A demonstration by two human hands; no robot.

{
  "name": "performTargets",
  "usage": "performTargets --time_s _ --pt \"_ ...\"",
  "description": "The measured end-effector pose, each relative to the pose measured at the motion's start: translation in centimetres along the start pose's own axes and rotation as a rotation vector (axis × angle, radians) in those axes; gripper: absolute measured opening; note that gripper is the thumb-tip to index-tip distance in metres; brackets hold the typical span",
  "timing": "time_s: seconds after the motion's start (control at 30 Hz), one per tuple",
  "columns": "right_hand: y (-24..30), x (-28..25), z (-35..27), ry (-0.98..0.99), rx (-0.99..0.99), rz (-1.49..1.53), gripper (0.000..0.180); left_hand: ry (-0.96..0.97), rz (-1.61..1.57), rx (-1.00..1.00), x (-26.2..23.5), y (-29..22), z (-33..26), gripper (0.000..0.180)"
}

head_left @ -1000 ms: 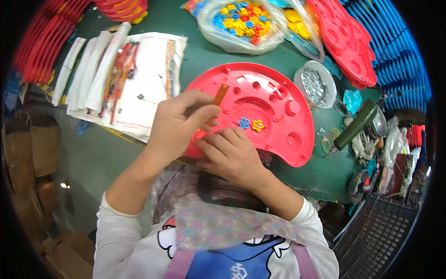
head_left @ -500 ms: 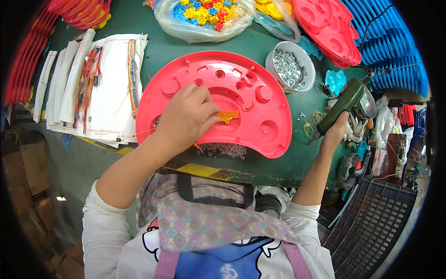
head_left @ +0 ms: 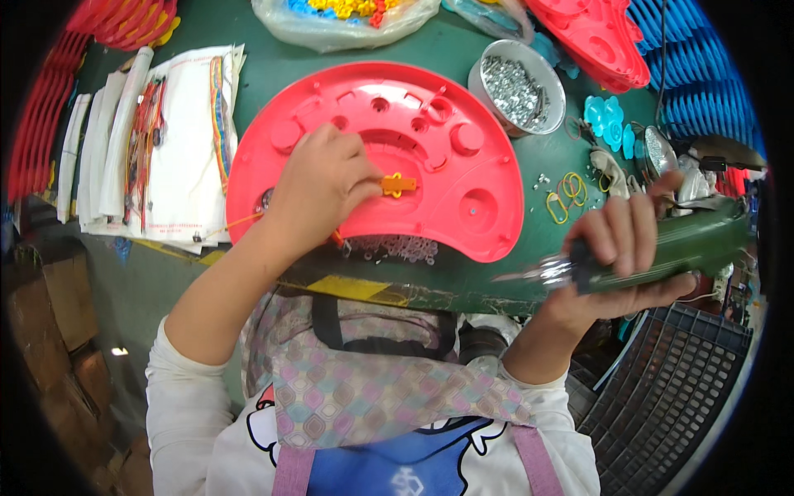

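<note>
A red curved plastic shell point(head_left: 281, 99) lies on the green table in front of me, its moulded posts and recesses facing up. Over its middle, my left hand point(head_left: 324, 178) pinches the end of a small orange strip point(head_left: 400, 184) with a yellow piece against it. Whether the strip touches the shell I cannot tell. To the right of the shell, my right hand point(head_left: 620, 248) is wrapped round a dark green electric screwdriver point(head_left: 695, 240). The tool lies nearly level, its metal tip pointing left, and is somewhat blurred.
A white bowl of screws point(head_left: 521, 87) stands right of the shell. White sheets with wires point(head_left: 178, 149) lie left. Small clear rings point(head_left: 405, 248) sit by the shell's near edge. Rubber bands point(head_left: 566, 198), blue stacked parts point(head_left: 703, 107) and a black crate point(head_left: 662, 380) are on the right.
My right hand has brought the electric screwdriver nearer and turned its tip leftward. My left hand stays over the shell, still pinching the orange strip. The whole view has shifted slightly.
</note>
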State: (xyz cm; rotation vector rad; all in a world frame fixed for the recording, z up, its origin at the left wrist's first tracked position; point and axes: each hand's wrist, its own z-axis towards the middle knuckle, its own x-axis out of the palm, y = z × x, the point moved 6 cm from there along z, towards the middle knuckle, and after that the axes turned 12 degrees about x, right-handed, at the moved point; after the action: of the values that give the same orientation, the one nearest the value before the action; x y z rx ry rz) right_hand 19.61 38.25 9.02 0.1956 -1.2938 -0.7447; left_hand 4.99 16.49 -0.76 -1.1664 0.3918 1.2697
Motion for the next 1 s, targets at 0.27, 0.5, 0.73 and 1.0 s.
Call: performTargets --time_s 0.27,0.5,0.73,1.0 --pt "-10.0 0.3 -2.6 0.033 0.183 -0.536 0.123 -0.014 -0.044 -0.029 0.4 0.3 0.4 0.014" --pt "-12.4 -0.9 -4.1 -0.146 0.238 -0.7 0.121 0.001 -0.038 -0.045 1.1 -0.7 0.5 0.012" --pt "-13.0 -0.9 -4.2 -0.099 0.199 -0.619 0.117 0.015 -0.146 -0.035 1.6 -0.7 0.7 0.011" --pt "-6.5 2.0 -0.7 0.03 -0.154 -0.461 0.115 0.032 -0.35 0.006 0.2 0.0 0.1 0.016"
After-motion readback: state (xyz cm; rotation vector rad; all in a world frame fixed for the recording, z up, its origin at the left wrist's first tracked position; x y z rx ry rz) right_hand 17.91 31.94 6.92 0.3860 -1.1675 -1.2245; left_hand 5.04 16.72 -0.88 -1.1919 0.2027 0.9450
